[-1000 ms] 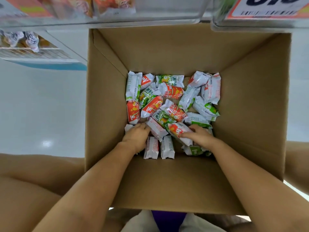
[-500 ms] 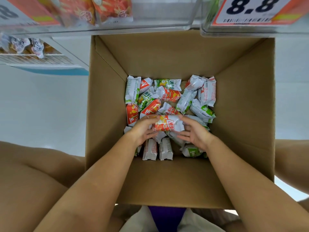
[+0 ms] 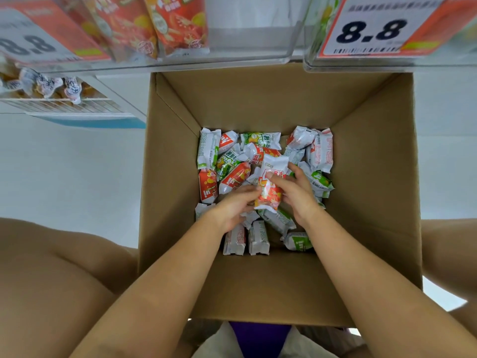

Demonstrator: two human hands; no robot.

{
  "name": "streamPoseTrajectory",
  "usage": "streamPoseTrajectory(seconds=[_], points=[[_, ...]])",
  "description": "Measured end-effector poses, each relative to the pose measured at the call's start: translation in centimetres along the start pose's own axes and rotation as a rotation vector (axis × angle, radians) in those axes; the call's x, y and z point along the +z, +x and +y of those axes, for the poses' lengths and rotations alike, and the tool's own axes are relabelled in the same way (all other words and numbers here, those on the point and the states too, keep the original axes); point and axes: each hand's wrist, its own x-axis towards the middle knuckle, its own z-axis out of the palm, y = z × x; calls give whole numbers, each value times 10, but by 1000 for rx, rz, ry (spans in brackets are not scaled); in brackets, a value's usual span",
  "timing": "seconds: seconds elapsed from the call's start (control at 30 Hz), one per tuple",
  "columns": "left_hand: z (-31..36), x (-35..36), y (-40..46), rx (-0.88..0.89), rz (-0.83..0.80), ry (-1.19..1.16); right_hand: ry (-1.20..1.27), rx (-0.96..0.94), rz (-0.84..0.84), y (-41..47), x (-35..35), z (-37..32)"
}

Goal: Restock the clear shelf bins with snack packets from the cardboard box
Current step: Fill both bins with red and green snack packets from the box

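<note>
An open cardboard box (image 3: 374, 202) stands on the floor between my knees. Several red and green snack packets (image 3: 260, 140) lie loose on its bottom. Both hands are inside the box. My right hand (image 3: 296, 192) holds a red and white packet (image 3: 271, 184) upright above the pile, thumb across its front. My left hand (image 3: 235, 205) touches the lower left side of that same packet with curled fingers. Clear shelf bins (image 3: 247, 42) hang at the top of the view; the left one holds red packets (image 3: 178, 21).
Price tags reading 8.8 (image 3: 374, 32) are fixed to the bin fronts. A lower wire shelf (image 3: 59, 104) with wrapped sweets sits at the left. White floor (image 3: 64, 171) surrounds the box. My bare knees flank it on both sides.
Both hands came together on one red packet, lifted it off the pile and turned it from lying crosswise to standing upright. The camera tilted up, showing more of the bins.
</note>
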Motion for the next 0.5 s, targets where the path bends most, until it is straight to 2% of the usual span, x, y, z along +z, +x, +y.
streamPoseTrajectory(seconds=[0.13,0.2,0.3,0.5], points=[[1,-10,10,173,319,768,-94,4,80,5,-8,13],[8,-18,14,226,418,951,-116,25,109,5,-13,17],[27,-19,26,301,431,1038,-139,22,134,9,-20,19],[81,-2,75,377,441,963,-177,-27,79,20,-37,-6]])
